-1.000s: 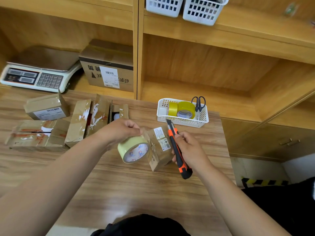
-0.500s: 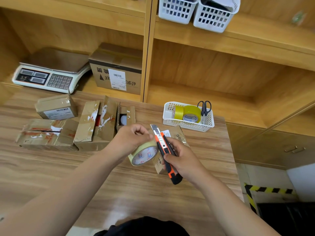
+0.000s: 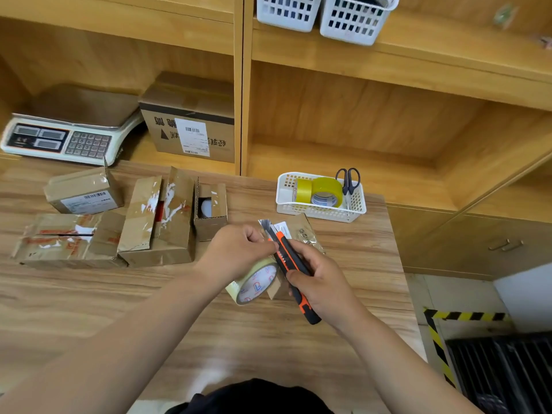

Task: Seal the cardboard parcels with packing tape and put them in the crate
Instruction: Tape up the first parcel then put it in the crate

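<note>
A small cardboard parcel (image 3: 301, 234) with a white label lies on the wooden table (image 3: 149, 309), mostly behind my hands. My left hand (image 3: 236, 252) grips a clear tape roll (image 3: 254, 283) held against the parcel's left side. My right hand (image 3: 319, 282) holds an orange-and-black utility knife (image 3: 291, 264), its blade pointing up past the tape between roll and parcel. Several other cardboard parcels (image 3: 158, 222) lie at the left of the table, some with open flaps. A dark slatted crate (image 3: 504, 372) sits on the floor at the lower right.
A white basket (image 3: 355, 209) with yellow tape rolls and scissors stands behind the parcel. A weighing scale (image 3: 65, 138) and a labelled box (image 3: 191, 130) sit on the shelf behind. Two white baskets (image 3: 325, 13) hang above. Yellow-black floor tape (image 3: 466, 316) edges the crate.
The knife has moved left and up, its blade now at the tape between roll and parcel. The tape roll has dropped lower against the parcel. The view has shifted slightly.
</note>
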Motion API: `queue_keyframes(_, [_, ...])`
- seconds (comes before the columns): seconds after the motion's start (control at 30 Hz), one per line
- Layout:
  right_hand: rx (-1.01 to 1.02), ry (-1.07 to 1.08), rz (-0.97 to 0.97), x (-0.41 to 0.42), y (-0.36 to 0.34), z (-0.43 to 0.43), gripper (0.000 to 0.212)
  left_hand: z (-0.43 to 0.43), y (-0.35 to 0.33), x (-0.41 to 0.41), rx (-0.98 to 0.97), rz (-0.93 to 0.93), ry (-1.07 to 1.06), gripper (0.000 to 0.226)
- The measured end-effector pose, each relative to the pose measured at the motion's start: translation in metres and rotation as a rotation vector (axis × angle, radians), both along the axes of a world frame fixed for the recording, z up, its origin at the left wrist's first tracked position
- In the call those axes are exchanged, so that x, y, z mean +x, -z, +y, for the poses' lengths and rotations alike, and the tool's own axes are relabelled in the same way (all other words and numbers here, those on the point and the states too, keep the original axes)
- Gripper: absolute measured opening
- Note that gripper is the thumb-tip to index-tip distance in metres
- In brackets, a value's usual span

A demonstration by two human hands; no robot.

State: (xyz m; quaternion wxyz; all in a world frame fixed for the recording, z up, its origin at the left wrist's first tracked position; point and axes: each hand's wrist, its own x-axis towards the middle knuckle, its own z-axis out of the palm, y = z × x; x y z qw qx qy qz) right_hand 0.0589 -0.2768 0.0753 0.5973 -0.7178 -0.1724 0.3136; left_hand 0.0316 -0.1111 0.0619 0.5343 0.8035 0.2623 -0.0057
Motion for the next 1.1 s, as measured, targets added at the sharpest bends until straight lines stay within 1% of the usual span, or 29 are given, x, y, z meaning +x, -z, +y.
queue_keyframes(0.1, [0.014,0.024,0.018,0.003,-0.001,-0.014,0.066,-0.009,-0.007,0.005,0.021,0.026,0.06,0.022])
queue_keyframes(0.17, [0.031,0.051,0.048,0.007,-0.003,-0.025,0.063,-0.015,-0.012,0.008,-0.024,0.045,0.062,0.039])
queue_keyframes(0.2, [0.048,0.071,0.078,0.01,-0.003,-0.031,0.06,-0.02,-0.012,0.011,-0.045,0.035,0.067,0.042])
queue_keyframes(0.3, [0.078,0.132,0.15,0.024,-0.005,-0.05,0.052,-0.04,-0.013,0.017,-0.131,-0.003,0.071,0.03])
queue_keyframes(0.37, [0.087,0.169,0.155,0.036,-0.006,-0.065,0.05,-0.053,-0.012,0.021,-0.224,-0.05,0.019,0.03])
queue_keyframes(0.47, [0.111,0.208,0.158,0.055,-0.006,-0.093,0.048,-0.064,-0.015,0.028,-0.3,-0.119,-0.036,0.013])
queue_keyframes(0.53, [0.143,0.278,0.169,0.07,-0.002,-0.11,0.046,-0.068,-0.015,0.033,-0.353,-0.163,-0.072,0.015])
queue_keyframes(0.67, [0.118,0.366,0.15,0.099,0.024,-0.132,0.042,-0.064,-0.008,0.039,-0.302,-0.203,-0.169,0.017])
queue_keyframes(0.8, [0.046,0.424,0.198,0.121,0.072,-0.136,0.042,-0.06,-0.001,0.044,-0.236,-0.226,-0.279,0.018])
queue_keyframes(0.93, [0.052,0.474,0.312,0.136,0.106,-0.124,0.045,-0.059,0.004,0.046,-0.219,-0.235,-0.344,0.018])
queue_keyframes(1.1, [0.036,0.564,0.454,0.147,0.132,-0.115,0.039,-0.058,0.011,0.043,-0.227,-0.238,-0.385,0.019])
